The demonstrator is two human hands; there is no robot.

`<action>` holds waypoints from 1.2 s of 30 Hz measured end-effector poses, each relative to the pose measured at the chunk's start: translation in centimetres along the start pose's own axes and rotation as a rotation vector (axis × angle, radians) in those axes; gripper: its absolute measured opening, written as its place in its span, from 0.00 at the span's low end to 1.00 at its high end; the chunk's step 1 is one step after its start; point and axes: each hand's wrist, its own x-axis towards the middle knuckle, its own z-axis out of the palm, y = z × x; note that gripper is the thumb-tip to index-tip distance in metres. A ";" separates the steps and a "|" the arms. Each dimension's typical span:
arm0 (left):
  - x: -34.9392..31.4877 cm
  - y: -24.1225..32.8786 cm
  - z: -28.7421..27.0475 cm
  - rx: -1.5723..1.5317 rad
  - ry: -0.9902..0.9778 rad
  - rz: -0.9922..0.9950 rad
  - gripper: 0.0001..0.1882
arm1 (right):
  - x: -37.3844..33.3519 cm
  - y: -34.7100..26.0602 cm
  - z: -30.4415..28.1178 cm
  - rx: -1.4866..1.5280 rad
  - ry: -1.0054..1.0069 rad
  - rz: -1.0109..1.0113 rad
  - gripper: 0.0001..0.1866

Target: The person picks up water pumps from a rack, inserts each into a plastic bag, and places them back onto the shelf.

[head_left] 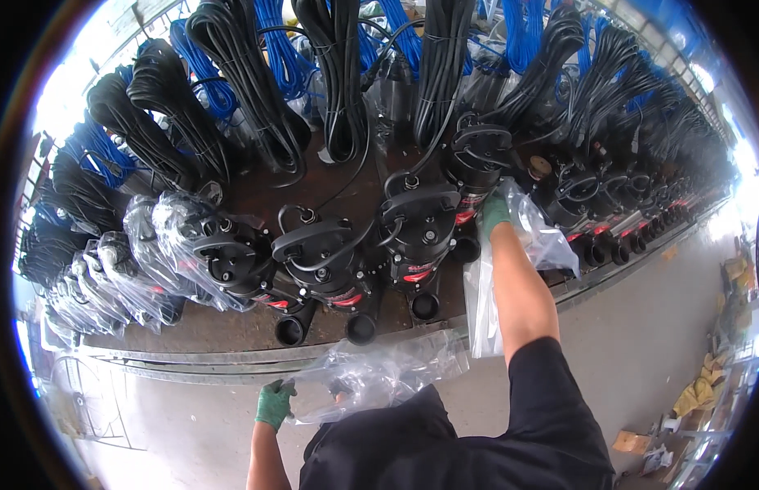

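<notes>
A clear plastic bag, limp, creased and crumpled, spreads sideways at six o'clock. More clear plastic film, loosely folded, hangs from three toward four o'clock. Just beside its upper end, between one and two o'clock, stands a black pump, handle on top, red label below.

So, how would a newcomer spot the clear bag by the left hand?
Find the bench of black pumps, then its near edge before the person's dark shirt. A crumpled clear bag spreads rightward from the gloved left hand. It covers no pump, unlike bags farther left, and lies left of the loose bag beside the right forearm.
</notes>
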 end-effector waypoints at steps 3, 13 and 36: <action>0.7 0.2 0.3 -0.039 0.010 0.001 0.19 | -7.8 -2.5 -2.2 -0.196 -0.098 -0.186 0.26; 3.3 -0.9 -0.3 -0.082 -0.057 0.032 0.16 | -26.1 -11.8 -5.2 -1.170 0.400 -0.859 0.24; 13.8 -7.2 -8.1 0.489 0.171 0.286 0.32 | -45.8 18.7 15.8 -1.437 -1.614 -0.236 0.21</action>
